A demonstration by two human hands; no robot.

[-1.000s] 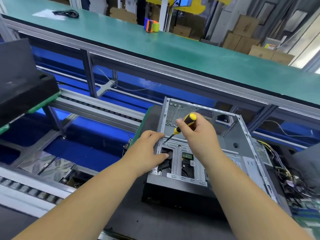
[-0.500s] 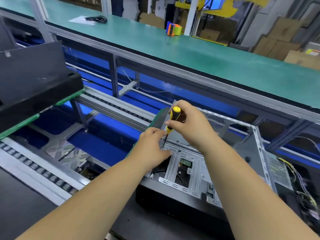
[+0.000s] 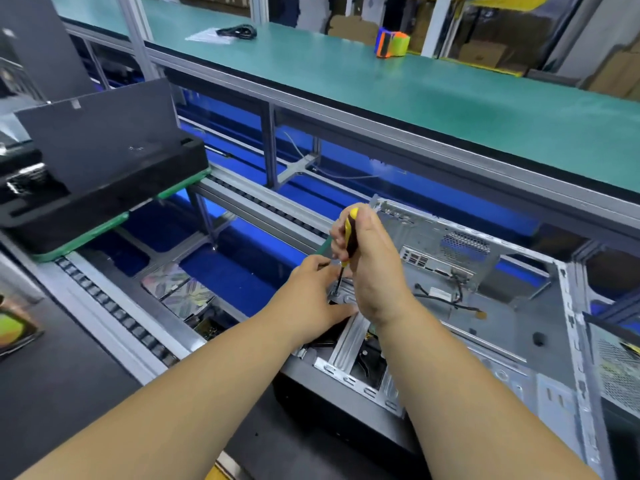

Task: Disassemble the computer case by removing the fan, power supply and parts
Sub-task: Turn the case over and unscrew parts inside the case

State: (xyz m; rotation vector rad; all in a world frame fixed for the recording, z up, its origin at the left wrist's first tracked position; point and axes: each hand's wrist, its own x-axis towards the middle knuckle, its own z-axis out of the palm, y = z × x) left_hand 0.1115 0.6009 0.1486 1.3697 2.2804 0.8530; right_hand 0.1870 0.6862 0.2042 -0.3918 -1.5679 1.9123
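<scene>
An open grey computer case (image 3: 512, 327) lies on its side in front of me, its silver drive bracket (image 3: 349, 344) at the near left. My right hand (image 3: 372, 268) grips a yellow-and-black screwdriver (image 3: 349, 233), held nearly upright with its tip down on the bracket's far left corner. My left hand (image 3: 313, 296) rests on the bracket beside the tip, its fingers curled near the shaft; whether they pinch anything is hidden. Loose black cables (image 3: 450, 292) lie inside the case by the rear port panel.
A roller conveyor rail (image 3: 114, 313) runs along the left. A black case (image 3: 104, 178) sits on a green pallet at far left. A green bench (image 3: 415, 88) behind holds a tape roll (image 3: 391, 43) and a black cable (image 3: 239, 31). A perforated metal unit (image 3: 620, 372) is at the right edge.
The view has swung so the case sits further right. My right hand raised the screwdriver from slanted to nearly upright, its tip moving to the bracket's left corner; my left hand stayed there.
</scene>
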